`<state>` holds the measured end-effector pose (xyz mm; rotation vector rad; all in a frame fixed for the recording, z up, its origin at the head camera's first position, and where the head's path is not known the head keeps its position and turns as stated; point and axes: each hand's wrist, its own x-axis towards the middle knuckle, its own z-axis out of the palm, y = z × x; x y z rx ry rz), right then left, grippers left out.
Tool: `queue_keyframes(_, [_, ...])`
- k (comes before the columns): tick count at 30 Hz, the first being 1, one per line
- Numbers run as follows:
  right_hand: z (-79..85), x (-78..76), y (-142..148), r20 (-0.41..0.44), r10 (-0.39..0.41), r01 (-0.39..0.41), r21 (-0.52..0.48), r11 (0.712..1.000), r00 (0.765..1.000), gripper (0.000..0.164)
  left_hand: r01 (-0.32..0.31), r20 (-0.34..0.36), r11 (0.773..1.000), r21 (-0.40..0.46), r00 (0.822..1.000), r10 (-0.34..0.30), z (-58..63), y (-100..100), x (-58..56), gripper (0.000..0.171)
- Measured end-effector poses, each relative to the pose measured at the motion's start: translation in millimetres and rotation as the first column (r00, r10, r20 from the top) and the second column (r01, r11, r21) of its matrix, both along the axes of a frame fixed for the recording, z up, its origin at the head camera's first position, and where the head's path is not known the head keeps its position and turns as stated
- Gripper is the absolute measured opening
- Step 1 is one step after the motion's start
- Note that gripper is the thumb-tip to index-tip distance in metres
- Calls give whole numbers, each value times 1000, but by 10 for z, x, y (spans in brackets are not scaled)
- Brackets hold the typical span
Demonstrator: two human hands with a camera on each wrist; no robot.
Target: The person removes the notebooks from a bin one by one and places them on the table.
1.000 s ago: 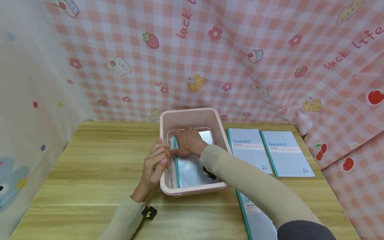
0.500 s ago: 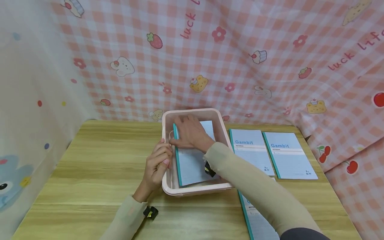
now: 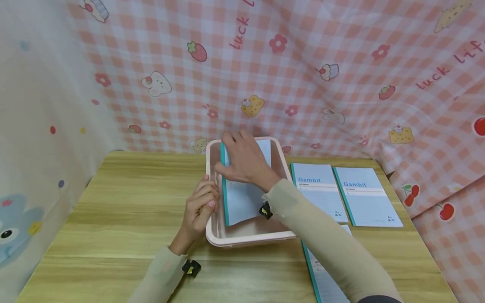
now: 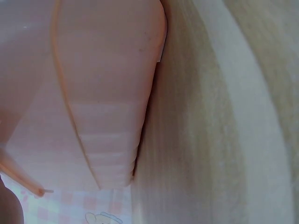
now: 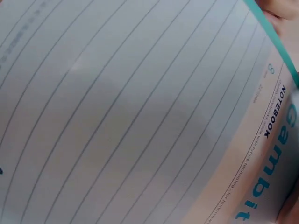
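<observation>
A pink plastic bin [image 3: 249, 242] stands on the table. My left hand [image 3: 198, 207] grips its left rim, and the bin's outer wall [image 4: 107, 84] fills much of the left wrist view. My right hand [image 3: 246, 162] reaches into the bin and holds a light blue notebook [image 3: 242, 206] with a teal spine. Its fingers lie at the notebook's far edge and the thumb is by the spine. The notebook's near end is raised off the bin's floor. In the right wrist view the notebook cover [image 5: 117, 116] appears close up, with its Gambit lettering on the right.
Two matching notebooks, one [image 3: 318, 191] beside the bin and another [image 3: 367, 197] farther right, lie on the wooden table [image 3: 125, 202]. A further notebook [image 3: 322, 277] lies nearer, partly under the right forearm. A pink checked cloth [image 3: 166, 105] hangs behind the table.
My right hand has moved up and toward the bin's far rim, and the notebook has come up with it, baring the near part of the floor. My left hand keeps its grip.
</observation>
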<state>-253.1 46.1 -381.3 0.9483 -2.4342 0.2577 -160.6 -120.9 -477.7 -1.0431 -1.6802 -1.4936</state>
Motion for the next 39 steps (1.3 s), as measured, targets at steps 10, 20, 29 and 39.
queue_keyframes(10, [470, 45, 180, -35, 33, -40, -228, 973, 999, 37, -2, -28, 1000, -1, 1000, 2, 22, 23, -20, 28])
queue_keyframes(20, [1092, 197, 388, -134, 68, -113, -367, 923, 989, 40, -8, -29, 1000, -1, 1000, 8, 20, 17, -25, 26])
queue_keyframes(29, [1307, 306, 658, -117, 14, -60, -400, 915, 993, 40, -18, -13, 1000, 6, 1000, 18, 12, -14, 7, 26])
queue_keyframes(39, [1184, 316, 1256, -62, -82, 58, -314, 948, 995, 33, -17, -21, 1000, 5, 1000, 17, -12, 8, -8, 26])
